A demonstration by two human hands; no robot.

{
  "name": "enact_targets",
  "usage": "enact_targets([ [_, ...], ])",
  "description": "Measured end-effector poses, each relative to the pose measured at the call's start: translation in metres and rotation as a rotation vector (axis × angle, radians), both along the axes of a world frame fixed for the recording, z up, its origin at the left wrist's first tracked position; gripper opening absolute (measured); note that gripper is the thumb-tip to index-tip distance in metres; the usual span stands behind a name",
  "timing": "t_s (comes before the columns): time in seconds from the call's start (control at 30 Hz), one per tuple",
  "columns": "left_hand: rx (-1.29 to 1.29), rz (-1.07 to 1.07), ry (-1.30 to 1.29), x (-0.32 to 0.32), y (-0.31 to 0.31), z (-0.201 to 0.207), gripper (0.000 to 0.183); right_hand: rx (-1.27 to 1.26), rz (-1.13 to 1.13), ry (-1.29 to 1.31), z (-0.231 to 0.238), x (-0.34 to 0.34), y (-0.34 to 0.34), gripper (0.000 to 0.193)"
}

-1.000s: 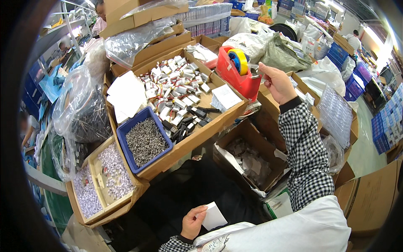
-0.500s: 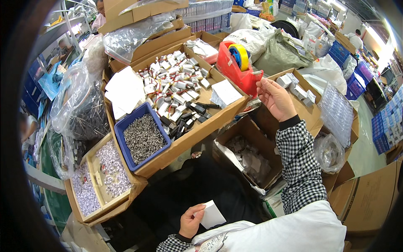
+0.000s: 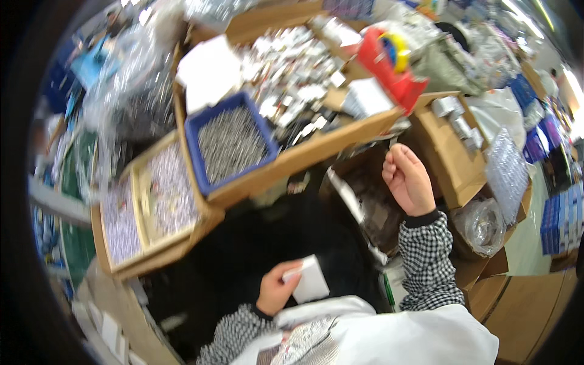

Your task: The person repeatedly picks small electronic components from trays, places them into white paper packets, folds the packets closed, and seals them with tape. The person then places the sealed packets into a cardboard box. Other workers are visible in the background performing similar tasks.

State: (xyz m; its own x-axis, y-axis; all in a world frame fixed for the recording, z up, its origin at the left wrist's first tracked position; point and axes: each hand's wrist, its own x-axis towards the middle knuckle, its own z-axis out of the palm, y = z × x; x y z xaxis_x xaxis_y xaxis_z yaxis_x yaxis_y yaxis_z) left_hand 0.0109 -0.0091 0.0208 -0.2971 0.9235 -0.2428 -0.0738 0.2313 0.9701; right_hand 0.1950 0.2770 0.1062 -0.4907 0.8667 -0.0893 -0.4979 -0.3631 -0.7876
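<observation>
Pinched between thumb and fingers of the left hand (image 3: 275, 292) is a small white box (image 3: 311, 280), held low near the person's chest, above a dark gap in front of the cartons. Far left, a shallow cardboard tray (image 3: 97, 240) holds two compartments of pale small parts; just right of it a blue bin (image 3: 193, 137) is full of grey metal bits and sits on a big tilted cardboard tray (image 3: 304, 155) with a white paper stack (image 3: 207, 70) and a heap of small white-and-dark packets (image 3: 292, 76). Red tape dispenser (image 3: 389, 73) with a yellow roll sits at that tray's right end. Right hand (image 3: 409, 179) hangs loosely curled, fingers bent in, over an open brown carton (image 3: 371, 213); frame is blurred, cannot tell if it holds anything. Further right, another cardboard box (image 3: 456, 152) with grey pieces, then clear plastic bags (image 3: 486, 222).
</observation>
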Motion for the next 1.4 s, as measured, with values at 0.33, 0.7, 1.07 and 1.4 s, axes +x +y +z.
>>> enact_targets([
  [0.33, 0.038, 0.070, -0.079, 0.000, -0.001, 0.009, 0.028, -0.513, 0.257, -0.275, -0.040, -0.035, -0.186, 0.050],
  [0.7, 0.121, 0.045, 0.179, 0.007, -0.010, 0.018, 0.033, -0.361, 0.286, -0.336, -0.044, -0.048, -0.196, 0.042],
  [1.07, -0.008, 0.075, 0.115, 0.007, -0.006, 0.017, 0.036, -0.379, 0.261, -0.351, -0.051, -0.050, -0.196, 0.032],
  [1.4, 0.192, -0.006, 0.267, 0.001, 0.002, 0.017, 0.038, -0.346, 0.277, -0.442, -0.049, -0.053, -0.190, 0.039],
])
